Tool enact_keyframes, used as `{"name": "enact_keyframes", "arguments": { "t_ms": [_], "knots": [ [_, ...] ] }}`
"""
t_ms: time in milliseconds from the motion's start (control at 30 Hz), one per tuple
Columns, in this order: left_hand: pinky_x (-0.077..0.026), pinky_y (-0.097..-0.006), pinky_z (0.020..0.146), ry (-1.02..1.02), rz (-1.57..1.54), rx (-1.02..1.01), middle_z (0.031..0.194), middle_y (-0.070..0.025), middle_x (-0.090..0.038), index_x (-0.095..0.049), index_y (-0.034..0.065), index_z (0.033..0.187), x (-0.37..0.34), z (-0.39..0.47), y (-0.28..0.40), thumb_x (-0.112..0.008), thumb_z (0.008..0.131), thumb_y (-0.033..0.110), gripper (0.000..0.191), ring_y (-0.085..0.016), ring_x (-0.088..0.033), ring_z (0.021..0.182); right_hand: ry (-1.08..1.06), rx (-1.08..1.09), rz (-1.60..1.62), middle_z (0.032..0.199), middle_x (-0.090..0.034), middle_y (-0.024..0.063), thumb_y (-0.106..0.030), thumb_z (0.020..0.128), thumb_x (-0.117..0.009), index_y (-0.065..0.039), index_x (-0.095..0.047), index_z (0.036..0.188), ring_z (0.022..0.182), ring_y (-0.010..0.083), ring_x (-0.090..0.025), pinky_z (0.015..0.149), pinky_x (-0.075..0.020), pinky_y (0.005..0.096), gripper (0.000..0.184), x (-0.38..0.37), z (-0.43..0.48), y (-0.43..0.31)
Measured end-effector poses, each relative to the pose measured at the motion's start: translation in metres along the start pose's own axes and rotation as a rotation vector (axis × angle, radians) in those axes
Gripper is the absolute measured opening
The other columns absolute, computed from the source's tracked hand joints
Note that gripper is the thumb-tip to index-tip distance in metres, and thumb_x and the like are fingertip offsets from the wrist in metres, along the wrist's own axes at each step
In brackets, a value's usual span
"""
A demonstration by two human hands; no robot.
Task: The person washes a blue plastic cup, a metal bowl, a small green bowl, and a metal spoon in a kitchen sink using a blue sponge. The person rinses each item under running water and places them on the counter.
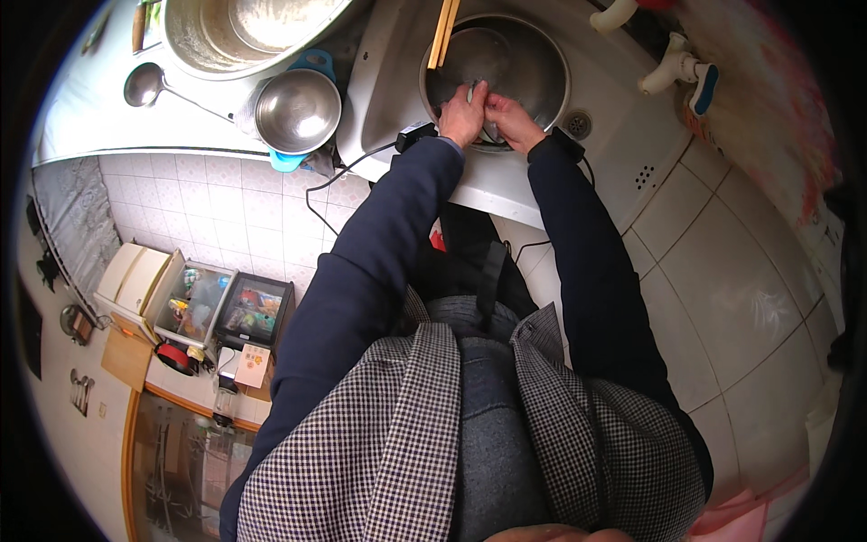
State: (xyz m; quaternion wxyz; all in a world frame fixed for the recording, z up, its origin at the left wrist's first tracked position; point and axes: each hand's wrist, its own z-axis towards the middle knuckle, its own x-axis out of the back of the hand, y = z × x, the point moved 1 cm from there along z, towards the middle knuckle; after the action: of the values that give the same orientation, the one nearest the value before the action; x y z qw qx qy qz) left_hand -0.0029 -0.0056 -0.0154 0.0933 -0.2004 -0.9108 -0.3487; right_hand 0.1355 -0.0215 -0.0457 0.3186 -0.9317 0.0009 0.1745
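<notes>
A wide round metal basin (542, 74) stands in the white sink (399, 81), and both my hands are over its near side. My left hand (464, 114) and my right hand (511, 122) meet at the fingertips around something small, partly pale green, that I cannot make out. The fingers cover most of it. Something dark and shiny lies below my right fingers. A pair of wooden chopsticks (443, 34) reaches over the basin's far left rim. Inside the basin, a round, clear or shiny shape shows near the chopstick tips.
Left of the sink are a steel bowl (298, 112) with blue handles, a ladle (143, 85) and a large metal pot (203, 61). A white faucet (667, 68) with a blue lever is at the right wall. The drain (578, 124) lies right of the basin. Cables hang from both wrists.
</notes>
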Motion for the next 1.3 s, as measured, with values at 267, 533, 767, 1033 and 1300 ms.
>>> {"name": "enact_keyframes", "arguments": {
  "t_ms": [267, 533, 767, 1033, 1300],
  "knots": [
    [-0.038, -0.0495, 0.105, 0.07, -0.011, -0.061, 0.126, -0.0286, -0.059, -0.052, 0.0089, 0.138, -0.001, 0.001, 0.0, -0.045, 0.094, 0.06, 0.068, -0.05, -0.047, 0.123, 0.44, 0.0, -1.111, 0.099, -0.069, 0.0241, -0.012, 0.077, -0.066, 0.001, -0.067, 0.101, 0.097, 0.0383, -0.066, 0.084, -0.0523, 0.0454, 0.027, 0.016, 0.021, 0.013],
    [-0.056, -0.0446, 0.076, -0.069, -0.132, 0.041, 0.12, -0.0268, -0.062, -0.053, -0.0001, 0.133, 0.004, 0.013, -0.005, -0.049, 0.094, 0.059, 0.071, -0.041, -0.062, 0.108, 0.285, 0.015, 0.158, 0.105, -0.067, 0.0045, -0.019, 0.091, -0.061, -0.008, -0.065, 0.111, 0.097, 0.0129, -0.063, 0.082, -0.051, 0.0292, 0.023, -0.003, 0.022, -0.016],
    [-0.063, -0.0394, 0.066, -0.063, -0.342, 0.109, 0.115, -0.0296, -0.064, -0.053, -0.0057, 0.13, 0.007, 0.007, 0.002, -0.057, 0.088, 0.062, 0.08, -0.04, -0.066, 0.101, 0.212, 0.021, 0.484, 0.109, -0.068, 0.0063, -0.014, 0.096, -0.06, -0.005, -0.065, 0.114, 0.097, 0.0147, -0.064, 0.086, -0.049, 0.0291, 0.021, -0.019, 0.002, -0.009],
    [-0.062, -0.0391, 0.058, -0.026, -0.174, -0.013, 0.125, -0.0218, -0.06, -0.046, -0.0003, 0.141, 0.004, 0.01, -0.004, -0.066, 0.087, 0.052, 0.078, -0.031, -0.067, 0.099, 0.112, -0.121, -0.826, 0.094, -0.071, 0.0178, -0.011, 0.078, -0.071, 0.002, -0.068, 0.098, 0.084, 0.0237, -0.068, 0.077, -0.0528, 0.0339, 0.025, 0.015, 0.01, 0.003],
    [-0.063, -0.0399, 0.062, -0.077, -0.211, 0.027, 0.132, -0.022, -0.057, -0.043, 0.0032, 0.144, 0.003, 0.014, -0.001, -0.061, 0.09, 0.054, 0.076, -0.033, -0.065, 0.106, 0.578, 0.201, -0.738, 0.106, -0.069, 0.0193, -0.014, 0.084, -0.063, -0.004, -0.067, 0.104, 0.104, 0.0348, -0.065, 0.087, -0.0505, 0.0408, 0.024, -0.009, 0.034, -0.008]
  ]
}}
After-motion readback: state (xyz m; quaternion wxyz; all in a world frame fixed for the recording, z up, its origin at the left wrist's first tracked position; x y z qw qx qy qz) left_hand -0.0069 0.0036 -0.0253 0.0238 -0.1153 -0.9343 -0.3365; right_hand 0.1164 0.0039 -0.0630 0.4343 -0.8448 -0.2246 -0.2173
